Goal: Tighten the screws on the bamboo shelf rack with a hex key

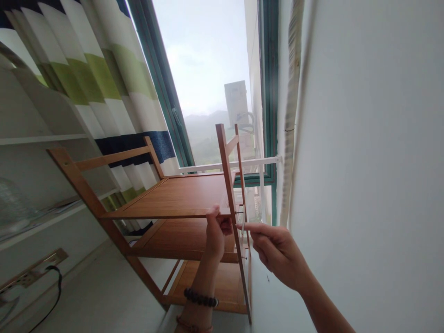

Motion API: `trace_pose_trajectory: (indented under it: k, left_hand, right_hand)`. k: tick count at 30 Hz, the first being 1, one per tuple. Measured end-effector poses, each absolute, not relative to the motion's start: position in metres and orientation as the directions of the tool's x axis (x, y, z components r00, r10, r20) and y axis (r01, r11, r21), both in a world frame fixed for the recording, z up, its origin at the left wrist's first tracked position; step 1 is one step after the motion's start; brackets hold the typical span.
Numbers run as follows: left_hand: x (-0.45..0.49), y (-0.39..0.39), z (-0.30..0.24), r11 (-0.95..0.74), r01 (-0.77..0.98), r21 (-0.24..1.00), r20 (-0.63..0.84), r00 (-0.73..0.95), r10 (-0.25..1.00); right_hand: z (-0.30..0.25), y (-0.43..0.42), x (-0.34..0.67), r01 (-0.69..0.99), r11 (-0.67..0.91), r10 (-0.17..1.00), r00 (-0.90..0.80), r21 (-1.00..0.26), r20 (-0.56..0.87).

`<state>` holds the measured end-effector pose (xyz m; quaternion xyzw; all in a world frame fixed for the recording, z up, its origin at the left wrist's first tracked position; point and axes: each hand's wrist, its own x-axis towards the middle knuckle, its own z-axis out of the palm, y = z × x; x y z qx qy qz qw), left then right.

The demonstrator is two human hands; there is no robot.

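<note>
A wooden shelf rack with three tiers stands tilted in my view, before the window. My left hand is closed on the front edge of its top shelf board near the right corner, thumb on top and fingers curled below. My right hand is at the outer side of the right front post. Its index finger reaches out to the post just below a protruding screw, while the other fingers are curled; what they hold, if anything, is hidden. Lower on that side another screw sticks out.
A white wall rises close on the right. White shelving and a striped curtain are at the left. A power socket strip with a black cord sits low left. Behind the rack runs a white window rail.
</note>
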<state>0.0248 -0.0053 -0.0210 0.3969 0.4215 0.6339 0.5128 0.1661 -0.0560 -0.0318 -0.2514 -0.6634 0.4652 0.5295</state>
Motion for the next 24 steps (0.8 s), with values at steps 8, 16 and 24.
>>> trace_pose_trajectory:
  k: [8, 16, 24]
  left_hand:
    - [0.025, -0.007, -0.019, -0.087, -0.309, 0.947, 0.037, -0.164, 0.986]
    - [0.024, -0.008, -0.018, -0.095, -0.338, 0.936, 0.043, -0.158, 0.986]
    - [0.025, -0.006, -0.021, -0.139, -0.332, 0.933, 0.088, -0.164, 0.982]
  right_hand:
    - [-0.014, -0.028, 0.157, -0.155, 0.551, 0.798, -0.189, -0.820, 0.572]
    - [-0.022, -0.016, 0.171, 0.201, 0.514, 0.847, -0.271, -0.834, 0.457]
    - [-0.019, -0.050, 0.168, -0.201, 0.415, 0.780, -0.425, -0.888, 0.460]
